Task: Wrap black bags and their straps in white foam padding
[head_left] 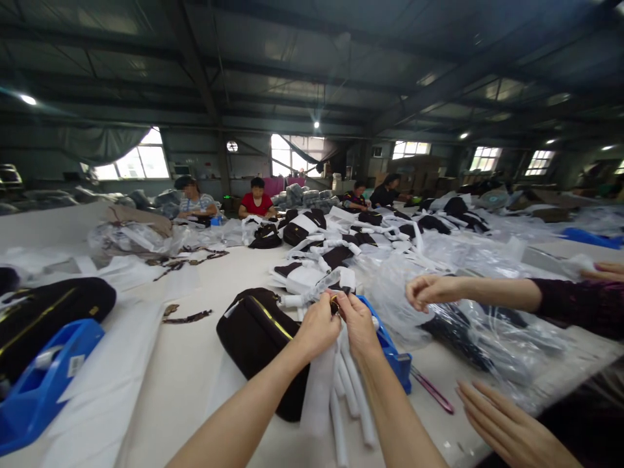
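Note:
My left hand (pixel 318 327) and my right hand (pixel 357 323) meet above the table, both pinched on a small dark metal fitting (pixel 335 304) wrapped in white paper. White paper-wrapped straps (pixel 348 390) hang down from my hands. A dark brown bag (pixel 260 341) with a gold zipper lies just left of my left hand. A blue tape dispenser (pixel 392 351) sits under my right hand.
A co-worker's hands (pixel 429 290) (pixel 507 426) reach in from the right over clear plastic bags (pixel 492 338). A second blue tape dispenser (pixel 43 380) and a black bag (pixel 49 312) lie at left. Wrapped bags (pixel 331 253) pile mid-table. A pink tool (pixel 431 389) lies nearby. People sit at the far end.

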`<action>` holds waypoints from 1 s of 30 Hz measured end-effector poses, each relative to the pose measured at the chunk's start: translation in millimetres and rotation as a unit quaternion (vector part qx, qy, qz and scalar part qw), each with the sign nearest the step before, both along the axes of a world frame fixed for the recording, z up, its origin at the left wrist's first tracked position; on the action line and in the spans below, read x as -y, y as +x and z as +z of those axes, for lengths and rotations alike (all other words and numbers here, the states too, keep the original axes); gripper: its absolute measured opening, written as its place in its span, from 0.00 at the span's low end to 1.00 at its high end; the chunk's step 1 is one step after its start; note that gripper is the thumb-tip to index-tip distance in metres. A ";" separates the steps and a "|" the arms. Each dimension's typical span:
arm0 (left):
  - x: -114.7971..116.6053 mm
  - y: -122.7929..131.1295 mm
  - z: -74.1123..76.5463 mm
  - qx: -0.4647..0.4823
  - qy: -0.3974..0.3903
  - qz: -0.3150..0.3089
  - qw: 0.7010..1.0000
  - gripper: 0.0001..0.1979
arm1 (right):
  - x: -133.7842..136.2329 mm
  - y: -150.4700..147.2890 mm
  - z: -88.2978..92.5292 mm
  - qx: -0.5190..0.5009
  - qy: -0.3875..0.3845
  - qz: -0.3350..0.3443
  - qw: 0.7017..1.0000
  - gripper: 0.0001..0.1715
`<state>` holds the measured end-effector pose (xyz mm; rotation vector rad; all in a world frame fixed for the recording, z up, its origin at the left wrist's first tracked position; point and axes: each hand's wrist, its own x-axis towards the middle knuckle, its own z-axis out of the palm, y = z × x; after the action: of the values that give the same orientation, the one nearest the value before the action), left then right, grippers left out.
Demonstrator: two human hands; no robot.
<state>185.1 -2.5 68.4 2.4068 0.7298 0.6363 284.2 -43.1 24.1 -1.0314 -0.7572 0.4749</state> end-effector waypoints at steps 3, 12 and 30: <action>3.4 -11.8 15.2 -0.072 0.049 0.020 0.996 0.15 | 3.8 3.3 0.2 -0.032 0.005 0.014 0.999 0.23; -5.0 -22.4 41.6 -0.163 0.025 0.026 0.986 0.08 | 10.3 0.5 10.4 -0.049 -0.002 0.040 0.998 0.25; 12.1 -25.1 10.5 0.012 0.031 0.044 0.998 0.16 | 9.7 -9.5 4.8 -0.014 0.009 0.024 1.000 0.18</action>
<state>160.0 -14.6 78.9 2.4287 0.8210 0.7324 274.7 -52.9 28.9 -0.9902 -0.7621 0.5222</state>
